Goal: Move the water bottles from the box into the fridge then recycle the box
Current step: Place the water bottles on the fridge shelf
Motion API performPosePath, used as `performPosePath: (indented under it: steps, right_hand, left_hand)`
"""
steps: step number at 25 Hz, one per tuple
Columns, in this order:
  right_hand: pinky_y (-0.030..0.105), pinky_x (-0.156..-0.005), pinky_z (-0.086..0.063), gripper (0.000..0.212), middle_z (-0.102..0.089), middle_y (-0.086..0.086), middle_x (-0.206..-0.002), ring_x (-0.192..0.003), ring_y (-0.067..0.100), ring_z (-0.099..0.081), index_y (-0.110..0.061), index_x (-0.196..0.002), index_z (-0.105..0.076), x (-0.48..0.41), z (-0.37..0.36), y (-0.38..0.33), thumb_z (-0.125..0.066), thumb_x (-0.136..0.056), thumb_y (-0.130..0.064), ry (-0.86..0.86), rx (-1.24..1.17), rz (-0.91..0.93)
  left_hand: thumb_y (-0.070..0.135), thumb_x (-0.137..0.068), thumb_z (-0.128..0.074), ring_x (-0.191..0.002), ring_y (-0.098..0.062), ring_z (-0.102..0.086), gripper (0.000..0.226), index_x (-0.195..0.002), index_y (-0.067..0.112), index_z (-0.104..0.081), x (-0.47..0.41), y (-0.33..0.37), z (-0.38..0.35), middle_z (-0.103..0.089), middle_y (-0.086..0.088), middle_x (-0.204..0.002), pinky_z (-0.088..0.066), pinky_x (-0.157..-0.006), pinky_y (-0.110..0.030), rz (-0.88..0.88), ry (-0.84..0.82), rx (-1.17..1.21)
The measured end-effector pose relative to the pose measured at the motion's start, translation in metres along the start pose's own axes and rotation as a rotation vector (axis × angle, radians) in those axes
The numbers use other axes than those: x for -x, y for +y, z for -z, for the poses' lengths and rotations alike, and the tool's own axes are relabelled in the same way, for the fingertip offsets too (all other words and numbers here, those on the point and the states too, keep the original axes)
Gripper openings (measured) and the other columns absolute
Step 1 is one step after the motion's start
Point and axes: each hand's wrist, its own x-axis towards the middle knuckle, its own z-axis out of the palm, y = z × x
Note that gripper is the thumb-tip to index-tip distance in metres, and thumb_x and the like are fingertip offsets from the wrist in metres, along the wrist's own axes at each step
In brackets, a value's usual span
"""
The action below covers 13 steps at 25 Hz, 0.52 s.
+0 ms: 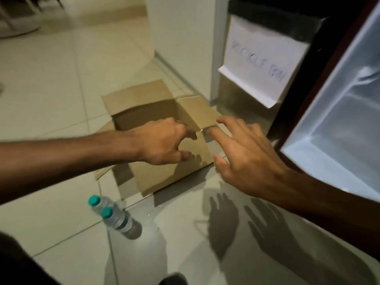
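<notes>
The left hand (162, 140) is hovering left of centre, fingers half curled, thumb apart. The right hand (246, 157) is hovering just right of it, palm down, fingers spread straight.

Pale tiled floor (51, 79) meets a white wall (181, 27).

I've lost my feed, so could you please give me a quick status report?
Left grip curled over flap, hold unclear; right grip open at flap. Brown cardboard box open. Two clear teal-capped water bottles stand outside it, not blocking.
</notes>
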Motion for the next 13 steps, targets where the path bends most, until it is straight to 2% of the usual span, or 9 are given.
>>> performPosePath:
  steps: [2,5,8,10,13]
  right_hand:
    - [0.045,-0.093,-0.042,0.049,-0.047,0.007,-0.140,-0.122,0.026,-0.050,-0.022,-0.132,-0.052,-0.005,-0.013,-0.015,-0.065,-0.086,-0.029,-0.034,-0.014,0.066]
    - [0.046,-0.095,-0.045,0.046,-0.046,0.008,-0.143,-0.123,0.025,-0.050,-0.023,-0.131,-0.053,-0.010,-0.026,-0.032,-0.064,-0.087,-0.031,-0.093,-0.014,0.107]
    - [0.050,-0.096,-0.046,0.044,-0.046,0.009,-0.143,-0.122,0.027,-0.050,-0.020,-0.131,-0.054,-0.013,-0.034,-0.040,-0.061,-0.089,-0.030,-0.115,-0.052,0.146]
    - [0.051,-0.097,-0.046,0.043,-0.047,0.008,-0.142,-0.122,0.025,-0.052,-0.020,-0.132,-0.055,-0.016,-0.039,-0.043,-0.060,-0.091,-0.032,-0.146,-0.072,0.169]
    - [0.051,-0.098,-0.046,0.041,-0.051,0.006,-0.137,-0.117,0.023,-0.054,-0.019,-0.132,-0.057,-0.021,-0.046,-0.045,-0.060,-0.093,-0.033,-0.164,-0.094,0.172]
  left_hand:
    - [0.047,-0.090,-0.058,-0.117,-0.019,-0.056,0.053,-0.139,0.028,-0.049,0.015,-0.019,-0.022,-0.054,0.001,-0.137,-0.052,-0.092,-0.039,0.026,-0.094,-0.017]
    - [0.038,-0.091,-0.063,-0.109,-0.014,-0.057,0.053,-0.140,0.023,-0.049,0.040,-0.041,-0.062,-0.058,0.000,-0.130,-0.050,-0.088,-0.025,0.053,-0.295,-0.018]
    - [0.031,-0.089,-0.067,-0.111,-0.014,-0.058,0.055,-0.140,0.020,-0.048,0.058,-0.059,-0.105,-0.058,-0.001,-0.131,-0.053,-0.094,-0.027,0.110,-0.531,-0.055]
    - [0.030,-0.088,-0.069,-0.106,-0.014,-0.061,0.050,-0.134,0.020,-0.051,0.068,-0.071,-0.126,-0.060,-0.001,-0.126,-0.054,-0.090,-0.027,0.152,-0.650,-0.092]
    - [0.031,-0.088,-0.070,-0.105,-0.016,-0.063,0.054,-0.135,0.018,-0.049,0.078,-0.083,-0.150,-0.062,-0.001,-0.124,-0.054,-0.087,-0.025,0.184,-0.730,-0.145]
